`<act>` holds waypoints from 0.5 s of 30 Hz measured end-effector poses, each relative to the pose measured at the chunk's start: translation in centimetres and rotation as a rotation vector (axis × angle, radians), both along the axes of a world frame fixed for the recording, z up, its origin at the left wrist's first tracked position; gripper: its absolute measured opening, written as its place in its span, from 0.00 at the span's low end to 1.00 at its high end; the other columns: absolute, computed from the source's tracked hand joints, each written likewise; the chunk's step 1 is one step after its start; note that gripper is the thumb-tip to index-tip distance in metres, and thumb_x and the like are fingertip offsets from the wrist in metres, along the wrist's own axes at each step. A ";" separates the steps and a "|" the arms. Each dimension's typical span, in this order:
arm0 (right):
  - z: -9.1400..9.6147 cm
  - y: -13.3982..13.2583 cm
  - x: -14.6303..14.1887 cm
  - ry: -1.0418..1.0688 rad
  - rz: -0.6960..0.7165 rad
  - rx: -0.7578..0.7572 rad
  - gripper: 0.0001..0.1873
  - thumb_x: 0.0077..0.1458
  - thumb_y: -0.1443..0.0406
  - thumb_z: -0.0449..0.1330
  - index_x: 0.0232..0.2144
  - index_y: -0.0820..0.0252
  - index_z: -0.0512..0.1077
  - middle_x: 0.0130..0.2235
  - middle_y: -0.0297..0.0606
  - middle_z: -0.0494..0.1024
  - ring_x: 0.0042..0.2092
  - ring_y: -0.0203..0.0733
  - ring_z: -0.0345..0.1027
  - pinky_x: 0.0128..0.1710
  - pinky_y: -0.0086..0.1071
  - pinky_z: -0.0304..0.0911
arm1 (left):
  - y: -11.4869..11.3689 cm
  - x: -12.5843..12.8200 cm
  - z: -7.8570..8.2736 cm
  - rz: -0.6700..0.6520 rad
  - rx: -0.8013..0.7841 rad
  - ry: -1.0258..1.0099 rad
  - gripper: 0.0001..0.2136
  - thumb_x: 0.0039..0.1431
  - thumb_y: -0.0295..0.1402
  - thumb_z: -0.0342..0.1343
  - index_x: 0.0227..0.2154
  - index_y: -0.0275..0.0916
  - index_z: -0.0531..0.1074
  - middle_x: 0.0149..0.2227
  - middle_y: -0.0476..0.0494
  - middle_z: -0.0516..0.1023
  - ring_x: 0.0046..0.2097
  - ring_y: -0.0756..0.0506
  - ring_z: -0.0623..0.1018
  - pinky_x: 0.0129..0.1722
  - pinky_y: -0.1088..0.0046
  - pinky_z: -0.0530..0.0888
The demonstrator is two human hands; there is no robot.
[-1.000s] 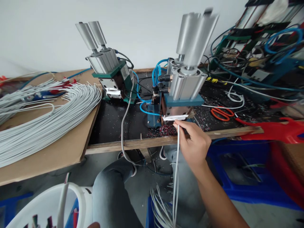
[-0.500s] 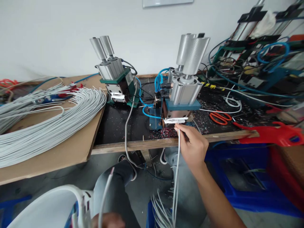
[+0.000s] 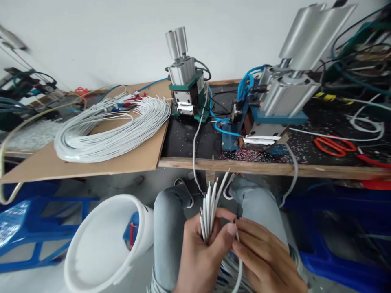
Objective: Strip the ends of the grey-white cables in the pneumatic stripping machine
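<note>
My left hand [image 3: 198, 254] is closed around a bundle of white cables [image 3: 210, 207], their ends pointing up with small coloured wire tips showing. My right hand [image 3: 264, 254] meets it above my lap, fingers bent around a single white cable [image 3: 238, 264] whose dark end comes up beside my left thumb. The palm side of the right hand is hidden. Lower lengths of cable run down between my legs. Beyond my hands, at the bench edge, stands a blue-based machine [image 3: 269, 118] with two silver cylinders and white strips across its front.
A smaller green machine [image 3: 185, 83] is further left on the bench. A big coil of white cable [image 3: 106, 152] lies on cardboard [image 3: 143, 160]. Orange-handled scissors [image 3: 334, 145] rest at right. A white bucket [image 3: 71, 252] stands at my left, and blue stools [image 3: 345, 260] flank me.
My right hand has drawn back from the blue-based machine to my lap with the cable. My left hand has come up holding the bundle, and the hands now meet. The view has swung left.
</note>
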State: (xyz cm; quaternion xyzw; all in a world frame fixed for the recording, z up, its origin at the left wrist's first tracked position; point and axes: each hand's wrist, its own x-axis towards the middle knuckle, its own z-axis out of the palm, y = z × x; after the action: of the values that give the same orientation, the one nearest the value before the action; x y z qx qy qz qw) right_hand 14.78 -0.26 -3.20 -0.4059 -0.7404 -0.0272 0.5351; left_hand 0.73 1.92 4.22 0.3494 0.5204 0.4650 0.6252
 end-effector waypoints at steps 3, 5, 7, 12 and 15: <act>-0.3 -0.4 -0.3 -0.075 0.047 0.020 0.30 0.42 0.68 0.63 0.47 0.31 0.75 0.50 0.22 0.78 0.42 0.59 0.79 0.38 0.41 0.82 | -0.7 -0.5 -0.2 -0.008 0.031 -0.047 0.14 0.53 0.44 0.66 0.31 0.36 0.78 0.19 0.57 0.50 0.23 0.54 0.51 0.22 0.76 0.51; -0.1 -0.5 -0.3 -0.077 0.062 -0.001 0.31 0.43 0.69 0.62 0.50 0.33 0.74 0.50 0.23 0.78 0.43 0.58 0.78 0.39 0.42 0.82 | -1.0 -0.7 -0.2 -0.016 0.047 -0.075 0.13 0.54 0.43 0.66 0.31 0.36 0.78 0.18 0.57 0.51 0.22 0.54 0.51 0.22 0.76 0.51; 0.4 -0.5 -0.4 -0.065 0.085 -0.030 0.33 0.46 0.71 0.61 0.55 0.41 0.70 0.50 0.28 0.80 0.45 0.54 0.79 0.41 0.41 0.82 | -1.3 -0.7 -0.1 -0.010 0.053 -0.092 0.13 0.54 0.42 0.66 0.31 0.35 0.78 0.18 0.57 0.51 0.22 0.55 0.52 0.21 0.77 0.52; 1.8 -0.8 -0.7 -0.030 0.123 0.007 0.29 0.53 0.75 0.59 0.57 0.58 0.69 0.43 0.38 0.85 0.49 0.47 0.78 0.48 0.38 0.79 | -1.7 -0.8 0.1 0.007 0.057 -0.085 0.13 0.55 0.41 0.66 0.31 0.34 0.78 0.18 0.57 0.52 0.22 0.55 0.52 0.21 0.77 0.52; 1.7 -1.2 -0.5 -0.074 0.115 -0.043 0.28 0.55 0.73 0.59 0.58 0.56 0.67 0.43 0.39 0.85 0.51 0.48 0.77 0.48 0.41 0.79 | -1.5 -1.3 -0.5 -0.057 0.087 -0.053 0.13 0.57 0.42 0.63 0.34 0.35 0.77 0.19 0.56 0.54 0.22 0.55 0.53 0.21 0.78 0.52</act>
State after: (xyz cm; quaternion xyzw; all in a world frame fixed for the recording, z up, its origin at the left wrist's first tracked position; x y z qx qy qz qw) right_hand 14.32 -1.48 -1.52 -0.3728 -0.7823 0.0046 0.4991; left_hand -0.54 0.44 3.74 0.3784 0.4726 0.4781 0.6363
